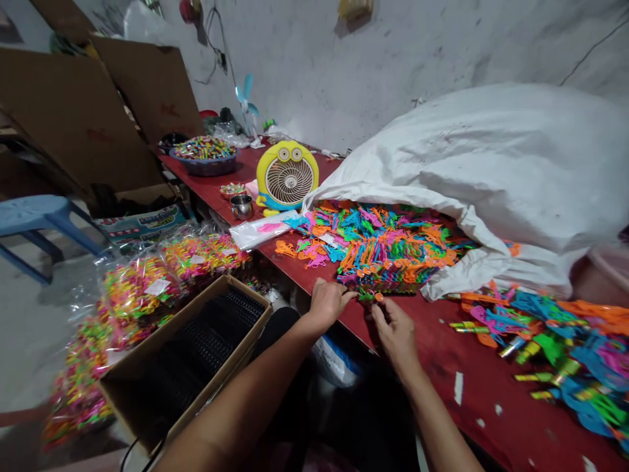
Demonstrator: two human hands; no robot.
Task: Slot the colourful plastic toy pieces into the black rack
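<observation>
My left hand (328, 303) is at the front edge of the red table (307, 272), fingers closed in a pinch towards a small green plastic piece (366, 296). Whatever lies between those fingertips is too small to make out. Across from it, my right hand (398, 331) pinches a small plastic toy with a round orange end (379, 297). Just behind both hands stands a packed row of colourful plastic toys (388, 262). More loose toys (363, 219) spill from the mouth of a large white sack (491, 151).
A yellow fan (289, 174), a metal cup (242, 207) and a basin of small colourful pieces (204, 157) stand farther left. Below are a cardboard box of black strips (196, 347) and filled clear bags (132, 288). More toys with tubes (555, 354) lie at right.
</observation>
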